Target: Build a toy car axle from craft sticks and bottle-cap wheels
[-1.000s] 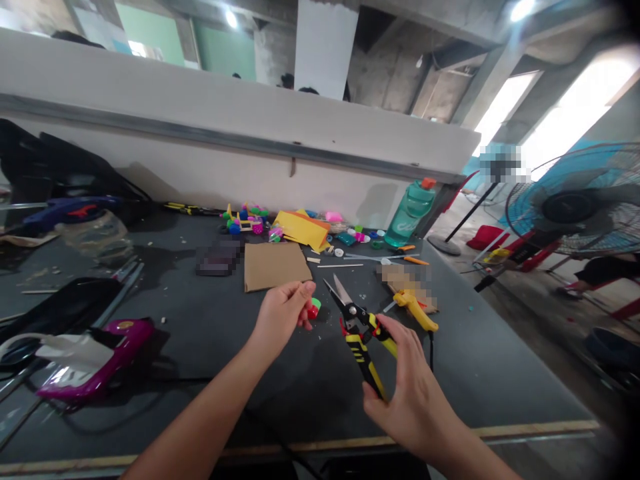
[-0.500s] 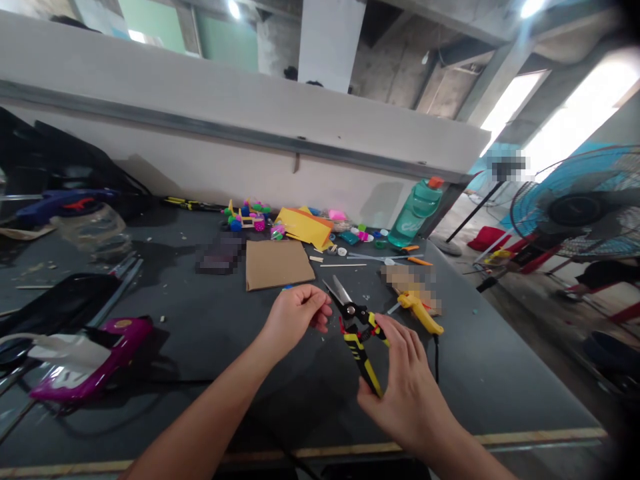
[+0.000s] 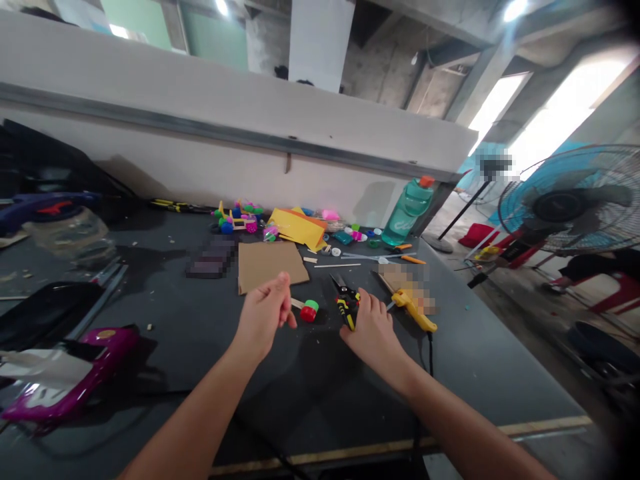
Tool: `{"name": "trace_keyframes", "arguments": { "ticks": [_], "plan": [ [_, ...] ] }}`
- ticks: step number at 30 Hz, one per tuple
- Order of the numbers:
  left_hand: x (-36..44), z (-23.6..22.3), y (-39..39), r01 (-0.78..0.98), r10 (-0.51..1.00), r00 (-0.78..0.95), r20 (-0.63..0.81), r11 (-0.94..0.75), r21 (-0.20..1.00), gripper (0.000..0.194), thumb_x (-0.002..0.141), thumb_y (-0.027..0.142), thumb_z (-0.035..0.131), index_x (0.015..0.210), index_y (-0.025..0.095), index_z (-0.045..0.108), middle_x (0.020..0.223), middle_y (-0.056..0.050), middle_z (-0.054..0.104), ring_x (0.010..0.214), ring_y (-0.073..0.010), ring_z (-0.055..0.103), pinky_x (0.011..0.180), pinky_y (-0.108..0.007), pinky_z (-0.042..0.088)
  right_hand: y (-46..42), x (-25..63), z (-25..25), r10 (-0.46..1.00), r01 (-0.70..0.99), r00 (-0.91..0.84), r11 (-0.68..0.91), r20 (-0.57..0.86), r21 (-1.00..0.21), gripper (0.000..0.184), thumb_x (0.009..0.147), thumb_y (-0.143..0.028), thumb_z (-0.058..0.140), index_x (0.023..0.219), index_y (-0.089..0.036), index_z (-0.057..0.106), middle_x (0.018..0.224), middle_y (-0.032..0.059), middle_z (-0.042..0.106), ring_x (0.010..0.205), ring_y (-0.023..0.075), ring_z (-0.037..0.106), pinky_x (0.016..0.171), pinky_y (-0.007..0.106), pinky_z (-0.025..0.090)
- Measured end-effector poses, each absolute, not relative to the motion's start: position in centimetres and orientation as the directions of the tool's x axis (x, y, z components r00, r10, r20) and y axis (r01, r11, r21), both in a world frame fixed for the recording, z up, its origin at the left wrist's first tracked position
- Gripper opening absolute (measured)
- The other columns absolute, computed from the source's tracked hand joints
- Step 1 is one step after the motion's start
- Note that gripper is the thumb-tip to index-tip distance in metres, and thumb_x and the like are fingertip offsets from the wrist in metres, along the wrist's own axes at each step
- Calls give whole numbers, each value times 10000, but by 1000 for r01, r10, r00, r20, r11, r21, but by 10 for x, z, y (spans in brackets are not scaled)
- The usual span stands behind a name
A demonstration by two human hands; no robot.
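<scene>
My left hand [image 3: 263, 315] is raised over the near edge of the cardboard piece, thumb and fingers pinched together; whatever may be between them is hidden. Just right of it a red cap [image 3: 309, 312] and a green cap [image 3: 312, 305] lie at the end of a flat wooden stick [image 3: 297, 303]. My right hand [image 3: 373, 327] is closed round the yellow and black handles of pruning shears [image 3: 345, 301], which are low at the table surface. Their blades point away from me and look slightly apart. The palm covers part of the handles.
Behind my hands lies brown cardboard [image 3: 273, 263]. A yellow glue gun [image 3: 415, 310] with a cord is right of the shears. A green bottle [image 3: 407, 212], yellow paper [image 3: 300, 228] and colourful small parts line the wall. A purple power strip [image 3: 107, 357] sits left; a fan [image 3: 560, 205] stands right.
My right hand has moved forward and down to the table with the shears. My left hand went right toward the blades, then back left, uncovering the red and green caps.
</scene>
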State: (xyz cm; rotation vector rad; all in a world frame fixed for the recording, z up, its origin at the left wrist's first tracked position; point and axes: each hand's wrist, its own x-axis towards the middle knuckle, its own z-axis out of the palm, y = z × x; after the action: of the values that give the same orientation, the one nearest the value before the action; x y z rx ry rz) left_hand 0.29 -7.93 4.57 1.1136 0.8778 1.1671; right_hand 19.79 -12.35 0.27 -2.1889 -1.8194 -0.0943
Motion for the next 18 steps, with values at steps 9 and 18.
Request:
{"name": "trace_keyframes", "arguments": {
  "ticks": [9,18],
  "plan": [
    [40,24,-125,58,550,833,-52,7,998,462,835,582,440,645,161,450,563,39,464,453,-76,492,427,-184,370,-116,206,10,943,972,-24,99,332,-211,379,845,-224,467,1209,-137,523,1253,162,526,1173,305,460,969,472,376],
    [37,14,-107,-162,716,636,-288,489,857,398,663,472,727,714,83,660,667,-39,651,563,-92,586,618,-246,509,-165,184,36,908,761,-173,369,381,-534,243,774,-209,665,1012,-212,616,883,39,652,833,190,587,750,311,477]
  ]
}}
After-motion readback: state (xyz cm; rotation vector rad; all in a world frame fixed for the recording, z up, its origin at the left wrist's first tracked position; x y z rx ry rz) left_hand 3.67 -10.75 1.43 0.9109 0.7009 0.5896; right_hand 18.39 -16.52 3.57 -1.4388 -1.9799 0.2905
